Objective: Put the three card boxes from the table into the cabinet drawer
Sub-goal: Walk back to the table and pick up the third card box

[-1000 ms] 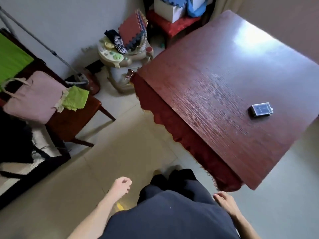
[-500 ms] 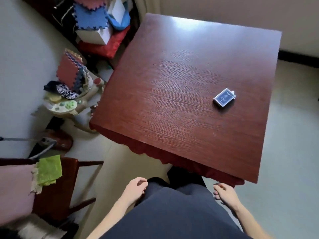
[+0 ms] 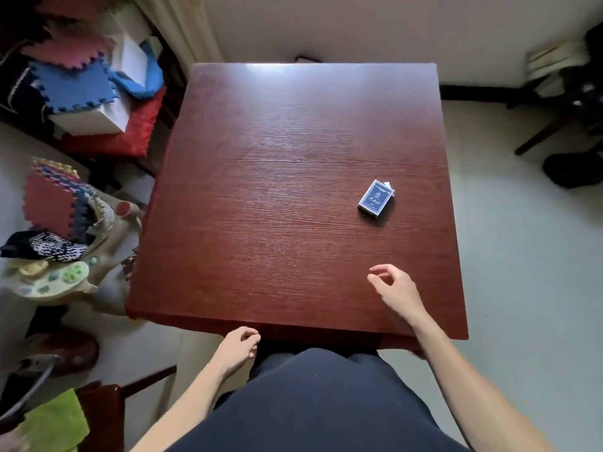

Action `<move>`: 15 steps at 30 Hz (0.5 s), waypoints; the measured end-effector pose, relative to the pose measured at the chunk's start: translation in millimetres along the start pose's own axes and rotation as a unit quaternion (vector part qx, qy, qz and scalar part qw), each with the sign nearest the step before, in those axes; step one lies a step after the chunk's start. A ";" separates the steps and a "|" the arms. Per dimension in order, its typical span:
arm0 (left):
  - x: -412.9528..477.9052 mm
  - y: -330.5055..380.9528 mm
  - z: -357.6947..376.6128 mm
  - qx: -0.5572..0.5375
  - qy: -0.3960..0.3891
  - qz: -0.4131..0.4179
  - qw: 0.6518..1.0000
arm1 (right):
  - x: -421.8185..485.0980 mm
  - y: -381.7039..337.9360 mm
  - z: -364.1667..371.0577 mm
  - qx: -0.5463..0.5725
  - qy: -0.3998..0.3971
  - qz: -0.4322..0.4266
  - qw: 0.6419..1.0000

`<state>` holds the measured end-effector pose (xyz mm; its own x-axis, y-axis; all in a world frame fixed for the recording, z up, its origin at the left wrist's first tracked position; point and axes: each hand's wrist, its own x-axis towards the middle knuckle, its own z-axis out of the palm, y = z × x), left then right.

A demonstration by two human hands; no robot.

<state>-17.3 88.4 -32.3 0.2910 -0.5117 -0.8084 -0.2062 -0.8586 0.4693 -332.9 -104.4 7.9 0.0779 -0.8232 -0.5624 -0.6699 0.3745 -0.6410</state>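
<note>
One card box on the dark red tabletop, lying flat on the right side, roughly midway between near and far edges. It's dark blue with a pale print on its face, too small to read, and a bit of white pokes out at its far end, so its flap looks slightly open. No cabinet or drawer in view.

The right hand hangs over the near right part of the tabletop, fingers loosely curled, thumb and forefinger parted, nothing in it. It's near the card box but well short of touching. The left hand sits low at the near edge of the tabletop, fingers bent in a relaxed curl, also holding nothing.

Off to the left on the floor, a pale baby walker holds a stack of foam puzzle mats standing on edge and a black-and-white knitted item. Farther back on the left, a white box on a red cushion carries a blue foam mat. At near left, a green cloth lies on a wooden chair.
</note>
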 end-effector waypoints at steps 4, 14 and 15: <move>13.3 17.6 -12.7 -0.013 -0.002 0.007 1.000 | 55.5 -40.7 -14.6 -0.079 0.050 -0.036 0.995; 5.0 20.3 -27.5 0.000 0.007 -0.042 0.999 | 160.6 -89.9 -39.5 -0.319 0.027 -0.038 0.947; 2.8 19.1 -28.2 0.008 0.009 -0.049 0.999 | 167.2 -91.1 -39.8 -0.327 0.021 -0.038 0.944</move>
<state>6.0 69.7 -15.5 0.3266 -0.4266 -0.8434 -0.1912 -0.9037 0.3831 -288.2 -293.1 -7.0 0.1236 -0.8583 -0.4981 -0.9772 -0.0180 -0.2115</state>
